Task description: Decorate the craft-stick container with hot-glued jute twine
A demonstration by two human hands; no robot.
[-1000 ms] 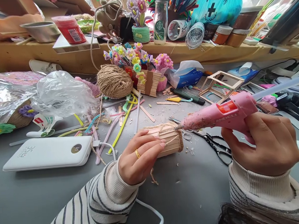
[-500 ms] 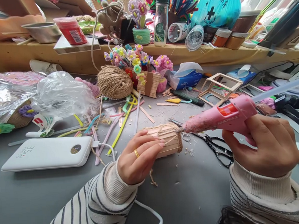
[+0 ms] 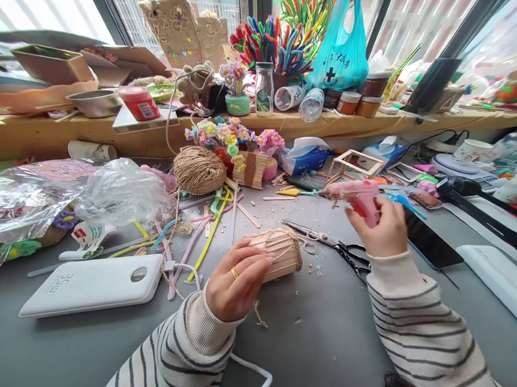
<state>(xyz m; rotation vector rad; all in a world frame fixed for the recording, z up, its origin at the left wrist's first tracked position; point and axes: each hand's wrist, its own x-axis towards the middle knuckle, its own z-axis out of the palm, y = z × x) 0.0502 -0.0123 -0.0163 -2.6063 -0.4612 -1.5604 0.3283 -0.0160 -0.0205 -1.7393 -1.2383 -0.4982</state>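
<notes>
My left hand (image 3: pixel 239 278) is closed over a small cylinder of wooden craft sticks (image 3: pixel 283 261), which lies on its side on the grey table. Jute twine rims its right end, and a loose strand crosses its side under my fingertips. My right hand (image 3: pixel 384 227) grips a pink hot glue gun (image 3: pixel 354 195) above the table, its nozzle pointing left and apart from the cylinder. Between the cylinder and my right forearm lie black-handled scissors (image 3: pixel 350 252) and a smaller silver pair (image 3: pixel 306 234). A ball of jute twine (image 3: pixel 199 169) sits farther back.
A white power bank (image 3: pixel 92 286) with a cable lies at left, near crinkled plastic wrap (image 3: pixel 124 192). Pipe cleaners (image 3: pixel 211 233) are strewn across the middle. On the right are a phone (image 3: pixel 432 239) and a wooden stick frame (image 3: pixel 354 164). A crowded shelf (image 3: pixel 220 132) spans the back.
The glue gun in my right hand has moved away from the cylinder, back and to the right. My left hand stays on the cylinder. The view has tilted up.
</notes>
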